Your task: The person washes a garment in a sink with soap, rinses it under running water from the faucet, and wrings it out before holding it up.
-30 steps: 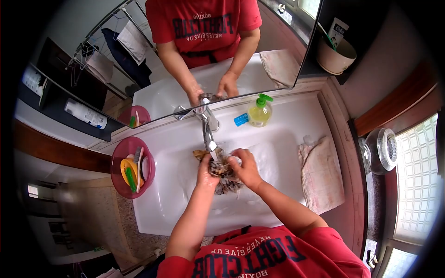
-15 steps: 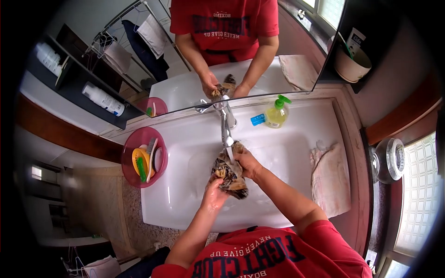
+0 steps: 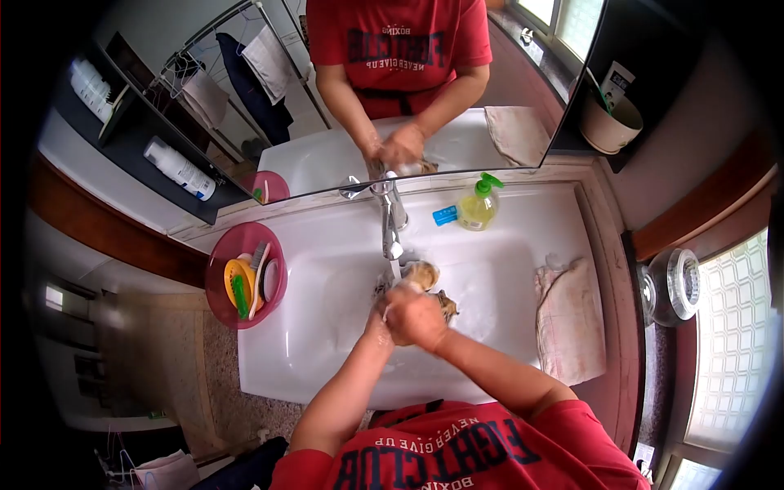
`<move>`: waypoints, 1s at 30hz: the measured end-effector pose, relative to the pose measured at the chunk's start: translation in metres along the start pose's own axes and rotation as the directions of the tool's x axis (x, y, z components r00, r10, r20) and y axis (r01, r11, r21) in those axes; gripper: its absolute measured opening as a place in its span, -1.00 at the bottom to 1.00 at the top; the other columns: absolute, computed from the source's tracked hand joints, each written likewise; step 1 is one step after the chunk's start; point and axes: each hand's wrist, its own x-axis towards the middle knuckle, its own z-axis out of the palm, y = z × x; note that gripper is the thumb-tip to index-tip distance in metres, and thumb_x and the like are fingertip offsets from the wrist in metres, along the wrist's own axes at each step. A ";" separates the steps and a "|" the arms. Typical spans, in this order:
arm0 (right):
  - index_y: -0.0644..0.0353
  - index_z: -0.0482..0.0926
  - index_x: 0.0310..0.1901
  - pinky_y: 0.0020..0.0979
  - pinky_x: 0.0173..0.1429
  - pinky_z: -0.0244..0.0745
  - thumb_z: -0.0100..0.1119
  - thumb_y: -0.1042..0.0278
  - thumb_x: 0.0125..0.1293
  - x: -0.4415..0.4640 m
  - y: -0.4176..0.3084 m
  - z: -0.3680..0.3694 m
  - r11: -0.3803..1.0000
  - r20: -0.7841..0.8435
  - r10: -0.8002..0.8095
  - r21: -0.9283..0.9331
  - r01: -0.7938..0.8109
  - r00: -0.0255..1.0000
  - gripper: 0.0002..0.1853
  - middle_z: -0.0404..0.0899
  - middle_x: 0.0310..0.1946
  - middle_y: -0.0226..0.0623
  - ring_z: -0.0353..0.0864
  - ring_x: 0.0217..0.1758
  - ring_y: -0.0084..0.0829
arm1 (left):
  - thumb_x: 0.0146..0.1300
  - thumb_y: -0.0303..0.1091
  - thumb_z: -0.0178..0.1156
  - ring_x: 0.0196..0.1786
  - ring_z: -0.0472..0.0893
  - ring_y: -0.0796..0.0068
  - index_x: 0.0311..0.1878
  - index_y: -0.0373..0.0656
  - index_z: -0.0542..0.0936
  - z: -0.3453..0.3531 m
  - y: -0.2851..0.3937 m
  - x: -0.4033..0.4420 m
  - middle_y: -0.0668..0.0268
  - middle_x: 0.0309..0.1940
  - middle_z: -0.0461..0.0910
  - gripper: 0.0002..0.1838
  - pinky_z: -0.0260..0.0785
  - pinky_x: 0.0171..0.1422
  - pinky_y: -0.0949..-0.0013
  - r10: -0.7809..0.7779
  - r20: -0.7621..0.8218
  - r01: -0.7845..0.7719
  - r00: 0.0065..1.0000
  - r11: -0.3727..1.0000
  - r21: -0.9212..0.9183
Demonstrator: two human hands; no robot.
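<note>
Both of my hands are pressed together in the sink, just below the tap. They are closed around a wet, soft-looking brown, tan and black patterned cloth, parts of which stick out beyond and to the right of my fingers. My right hand lies over the front of the bundle with its fingers curled. Beside it on the left, my left hand is closed too, its fingers largely covered by the right. Water runs from the spout onto the cloth, and white suds show around it.
A pump soap bottle and a small blue item stand on the back ledge. At left is a pink basin with brushes. A folded pale cloth lies on the right rim. A mirror runs along the back.
My hands have come together from either side of the spread cloth, which is now bunched between them. The right hand moved down and toward the left. More suds show.
</note>
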 end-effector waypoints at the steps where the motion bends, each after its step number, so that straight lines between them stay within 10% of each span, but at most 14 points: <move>1: 0.15 0.53 -0.27 -0.13 -0.29 0.50 0.16 0.22 0.18 0.004 0.022 0.004 0.995 0.006 0.100 0.025 -0.100 0.995 -0.81 0.57 -0.37 -0.05 0.59 -0.37 -0.06 | 0.38 -0.19 -0.02 0.07 0.56 0.32 0.07 -0.21 0.49 0.001 0.033 0.001 0.21 0.03 0.55 -0.66 0.41 0.23 0.23 -0.243 -0.600 0.432 0.762 0.881 0.192; 7: 0.21 0.51 -0.06 -0.22 -0.03 0.47 0.07 0.05 0.29 0.014 0.061 -0.009 0.647 0.171 0.576 0.501 -0.574 0.799 -0.62 0.62 -0.24 -0.01 0.61 -0.17 -0.09 | 0.40 -0.18 -0.04 0.10 0.55 0.27 0.12 -0.20 0.47 0.023 0.034 0.000 0.21 0.06 0.54 -0.63 0.41 0.22 0.13 -0.248 -0.579 0.472 0.777 0.838 0.274; 9: 0.30 0.46 0.02 -0.39 0.01 0.45 0.16 0.24 0.28 0.006 0.048 -0.005 0.627 0.221 0.387 0.648 -0.431 0.895 -0.63 0.59 -0.23 -0.19 0.52 -0.13 -0.49 | 0.34 -0.06 0.06 0.10 0.55 0.20 0.09 -0.20 0.48 0.037 0.048 -0.005 0.18 0.03 0.55 -0.57 0.37 0.25 0.08 -0.272 -0.599 0.450 0.753 0.877 0.168; 11: 0.31 0.50 -0.07 -0.37 0.04 0.44 0.22 0.31 0.20 -0.002 0.025 0.003 0.663 0.313 0.251 0.634 -0.398 0.916 -0.68 0.58 -0.18 -0.08 0.56 -0.07 -0.36 | 0.31 0.05 0.06 0.10 0.54 0.17 0.07 -0.22 0.50 0.061 0.058 -0.006 0.16 0.03 0.56 -0.49 0.34 0.28 0.09 -0.257 -0.656 0.456 0.709 0.878 0.148; 14: 0.27 0.53 -0.27 -0.12 -0.11 0.47 0.20 0.30 0.15 -0.008 -0.018 0.001 0.934 0.008 -0.062 0.354 0.055 0.998 -0.79 0.54 -0.29 0.02 0.54 -0.21 0.06 | 0.31 -0.02 0.08 0.06 0.56 0.18 0.05 -0.25 0.50 0.049 0.064 -0.014 0.15 0.00 0.57 -0.53 0.40 0.22 0.11 -0.331 -0.506 0.476 0.797 0.860 0.187; 19: 0.22 0.52 -0.30 -0.08 -0.12 0.45 0.10 0.12 0.26 0.006 0.008 0.010 0.986 0.076 0.067 0.146 -0.077 0.995 -0.72 0.56 -0.27 -0.07 0.55 -0.24 0.04 | 0.29 -0.12 0.11 0.01 0.59 0.20 0.03 -0.29 0.50 -0.030 0.053 -0.010 0.12 -0.04 0.59 -0.58 0.47 0.14 0.14 -0.171 -0.609 0.417 0.775 0.861 0.289; 23: 0.22 0.49 -0.03 -0.24 0.05 0.41 0.08 0.25 0.28 0.004 0.073 0.023 0.662 0.158 0.463 0.593 -0.458 0.872 -0.70 0.56 -0.12 -0.06 0.54 -0.06 -0.10 | 0.27 -0.27 0.08 0.04 0.58 0.16 0.05 -0.29 0.49 0.040 0.068 -0.007 0.09 -0.03 0.58 -0.64 0.45 0.17 0.10 -0.289 -0.634 0.501 0.718 0.846 0.182; 28: 0.16 0.37 0.24 -0.32 0.25 0.35 0.13 0.39 0.16 -0.006 0.090 0.030 0.947 0.111 0.128 0.283 -0.155 0.986 -0.46 0.45 0.13 -0.09 0.44 0.18 -0.15 | 0.21 -0.31 0.14 0.05 0.58 0.13 0.14 -0.34 0.43 0.042 0.094 -0.011 0.06 0.01 0.57 -0.54 0.44 0.20 0.05 -0.355 -0.499 0.505 0.791 0.839 0.204; 30: 0.23 0.39 0.21 -0.34 0.23 0.38 0.12 0.40 0.17 0.001 0.088 0.034 0.686 0.341 0.269 0.589 -0.428 0.901 -0.48 0.51 0.06 -0.12 0.49 0.14 -0.21 | 0.19 -0.31 0.16 0.05 0.58 0.13 0.15 -0.33 0.43 0.039 0.098 -0.014 0.07 0.01 0.57 -0.53 0.44 0.19 0.05 -0.365 -0.471 0.511 0.803 0.829 0.229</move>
